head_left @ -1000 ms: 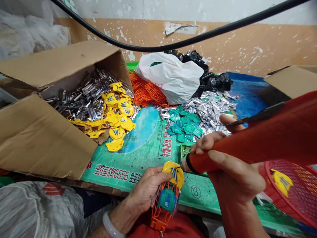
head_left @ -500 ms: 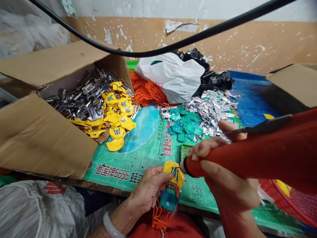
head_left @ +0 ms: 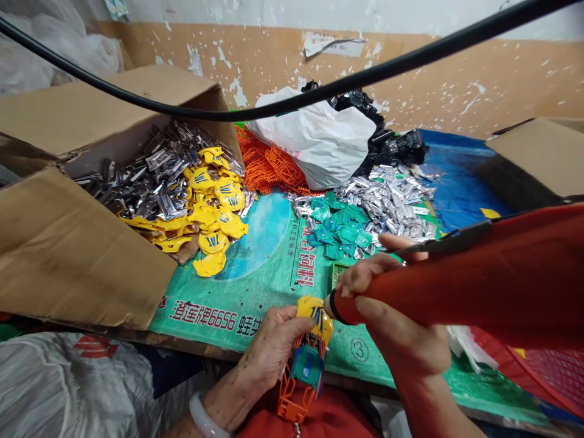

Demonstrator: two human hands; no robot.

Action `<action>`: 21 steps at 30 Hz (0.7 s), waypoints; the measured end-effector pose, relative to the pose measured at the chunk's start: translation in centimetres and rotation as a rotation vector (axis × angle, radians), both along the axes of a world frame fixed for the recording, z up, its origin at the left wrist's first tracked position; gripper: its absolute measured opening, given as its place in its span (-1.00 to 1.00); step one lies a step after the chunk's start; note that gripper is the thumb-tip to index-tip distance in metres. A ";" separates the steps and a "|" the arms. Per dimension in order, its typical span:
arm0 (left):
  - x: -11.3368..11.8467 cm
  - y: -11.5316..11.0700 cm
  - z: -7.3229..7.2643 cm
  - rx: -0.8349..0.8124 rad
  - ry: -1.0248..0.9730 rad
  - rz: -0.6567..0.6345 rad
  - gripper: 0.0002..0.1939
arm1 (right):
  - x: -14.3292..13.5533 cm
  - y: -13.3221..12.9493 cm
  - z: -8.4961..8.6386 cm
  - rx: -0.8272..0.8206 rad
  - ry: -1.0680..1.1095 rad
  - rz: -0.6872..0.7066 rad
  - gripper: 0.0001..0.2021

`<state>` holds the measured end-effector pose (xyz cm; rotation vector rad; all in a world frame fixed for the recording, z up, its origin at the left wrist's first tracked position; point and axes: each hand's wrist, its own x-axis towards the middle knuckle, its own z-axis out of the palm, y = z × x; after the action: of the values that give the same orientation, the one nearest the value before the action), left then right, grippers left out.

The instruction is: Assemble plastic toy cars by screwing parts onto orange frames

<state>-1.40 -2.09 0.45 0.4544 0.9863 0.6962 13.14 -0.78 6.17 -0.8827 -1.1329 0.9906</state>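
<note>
My left hand (head_left: 272, 340) is closed on a toy car (head_left: 301, 377) with an orange frame, a yellow front cover (head_left: 314, 316) and a teal roof piece. The car is held upright, its yellow end toward the table. Wrapped around a red power screwdriver (head_left: 438, 292) with a black ring near its nose, my right hand (head_left: 387, 310) keeps the tool almost level. Its nose meets the right edge of the yellow cover; the bit and any screw are too small to see.
A cardboard box (head_left: 82, 255) at left spills chromed parts (head_left: 155, 170) and yellow covers (head_left: 214, 231). Teal pieces (head_left: 340, 225) and silver parts (head_left: 387, 194) lie ahead, near a white bag (head_left: 319, 140). A black cable (head_left: 255, 112) hangs across; a red basket (head_left: 542, 371) is at right.
The toy car and the screwdriver have shifted slightly left in view, still touching. The hanging cable has swung lower on the left, and the view has moved a little.
</note>
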 end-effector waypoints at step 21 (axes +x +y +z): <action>-1.2 0.6 -0.2 -0.005 0.014 -0.019 -0.71 | 4.1 3.3 0.1 0.069 0.013 -0.422 -0.73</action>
<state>-2.62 -1.52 0.29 0.4646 0.9956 0.6744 17.28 2.48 6.29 -1.0067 -0.9132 0.6058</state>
